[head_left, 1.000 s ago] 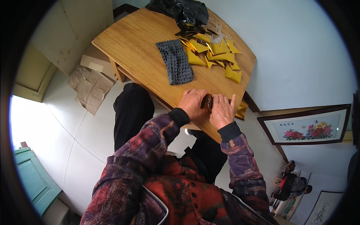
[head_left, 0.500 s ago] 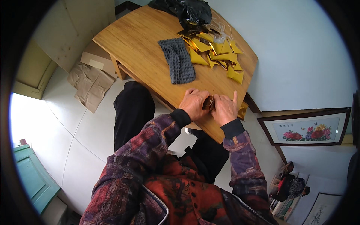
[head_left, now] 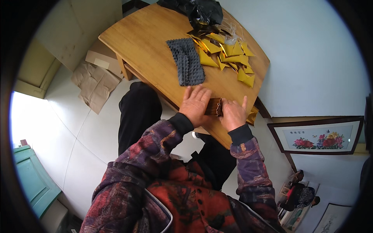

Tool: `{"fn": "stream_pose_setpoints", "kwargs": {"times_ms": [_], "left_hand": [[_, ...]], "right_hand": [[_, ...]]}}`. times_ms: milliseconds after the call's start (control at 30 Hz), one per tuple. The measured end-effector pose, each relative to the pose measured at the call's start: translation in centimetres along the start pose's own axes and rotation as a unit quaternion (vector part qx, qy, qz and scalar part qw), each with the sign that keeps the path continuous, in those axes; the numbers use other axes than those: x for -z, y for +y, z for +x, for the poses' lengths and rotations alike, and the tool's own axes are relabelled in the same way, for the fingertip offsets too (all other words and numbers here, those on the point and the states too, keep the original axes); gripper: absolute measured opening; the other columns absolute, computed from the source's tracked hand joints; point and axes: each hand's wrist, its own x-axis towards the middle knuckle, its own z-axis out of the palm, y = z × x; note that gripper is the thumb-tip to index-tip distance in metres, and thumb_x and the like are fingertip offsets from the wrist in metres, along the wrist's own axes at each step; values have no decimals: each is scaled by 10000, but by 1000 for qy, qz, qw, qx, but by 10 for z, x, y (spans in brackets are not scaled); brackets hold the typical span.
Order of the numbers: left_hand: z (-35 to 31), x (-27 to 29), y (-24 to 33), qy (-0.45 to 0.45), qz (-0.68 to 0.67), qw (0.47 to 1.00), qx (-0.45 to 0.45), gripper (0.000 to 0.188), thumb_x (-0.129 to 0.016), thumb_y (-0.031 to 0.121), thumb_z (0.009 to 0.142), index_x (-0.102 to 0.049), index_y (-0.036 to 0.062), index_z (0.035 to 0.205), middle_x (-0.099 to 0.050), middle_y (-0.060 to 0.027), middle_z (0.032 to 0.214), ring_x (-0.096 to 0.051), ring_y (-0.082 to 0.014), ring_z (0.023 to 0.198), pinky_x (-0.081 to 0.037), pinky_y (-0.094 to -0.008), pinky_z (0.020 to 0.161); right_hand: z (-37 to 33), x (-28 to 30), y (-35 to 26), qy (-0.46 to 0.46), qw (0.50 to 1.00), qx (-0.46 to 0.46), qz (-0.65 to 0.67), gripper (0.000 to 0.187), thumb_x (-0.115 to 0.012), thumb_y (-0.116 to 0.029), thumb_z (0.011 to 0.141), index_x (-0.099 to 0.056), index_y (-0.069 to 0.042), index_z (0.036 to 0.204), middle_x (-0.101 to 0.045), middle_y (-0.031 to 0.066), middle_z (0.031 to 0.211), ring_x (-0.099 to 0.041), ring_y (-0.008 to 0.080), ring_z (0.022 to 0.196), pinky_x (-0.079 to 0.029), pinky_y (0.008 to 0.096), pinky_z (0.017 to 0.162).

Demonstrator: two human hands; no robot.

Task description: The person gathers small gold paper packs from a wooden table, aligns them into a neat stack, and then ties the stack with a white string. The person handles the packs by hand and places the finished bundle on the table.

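Near the close edge of the wooden table (head_left: 147, 42), my right hand (head_left: 234, 115) grips one end of a small bundle of pleated brown-gold paper (head_left: 213, 107). Its index finger points up, away from the bundle. My left hand (head_left: 195, 105) lies at the bundle's other end with its fingers stretched out; whether its thumb touches the paper is hidden. Beyond both hands is a folded grey waffle-textured cloth (head_left: 186, 64). To the right of the cloth lies a loose pile of folded gold foil paper pieces (head_left: 236, 59).
A black plastic bag (head_left: 202, 13) sits at the table's far end, beside crumpled clear plastic (head_left: 232, 37). Another gold piece (head_left: 252, 115) is by the right table edge. Brown paper (head_left: 95, 83) lies on the floor at left. A framed flower picture (head_left: 316, 134) stands at right.
My left hand has loosened from the paper bundle and moved slightly left, its fingers straightening. More of the bundle shows now. My right hand keeps its grip.
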Motion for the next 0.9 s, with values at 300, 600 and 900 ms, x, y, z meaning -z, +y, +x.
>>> {"fn": "stream_pose_setpoints", "kwargs": {"times_ms": [300, 600, 900], "left_hand": [[-37, -15, 13, -35, 41, 998, -9, 882, -698, 429, 752, -317, -21, 1409, -289, -161, 1499, -194, -302, 1425, -94, -493, 1153], [-37, -14, 3, -4, 38, 999, 24, 850, -692, 392, 767, -318, -21, 1410, -269, -163, 1510, -190, -297, 1427, -95, -487, 1153], [-37, -12, 10, -43, 59, 997, -11, 826, -654, 435, 800, -329, -14, 1412, -256, -149, 1521, -182, -281, 1432, -90, -495, 1152]], "right_hand": [[1, 5, -3, -35, 999, -16, 17, 462, -795, -196, 674, -585, -95, 1073, -655, 39, 963, -592, 230, 983, -162, 598, 1103], [3, 4, -1, -41, 999, -17, 18, 471, -793, -202, 676, -579, -97, 1082, -655, 41, 975, -590, 230, 995, -152, 603, 1100], [2, 8, -2, -44, 999, -22, 20, 468, -789, -212, 681, -585, -106, 1089, -673, 52, 970, -599, 240, 1010, -149, 608, 1099]]}}
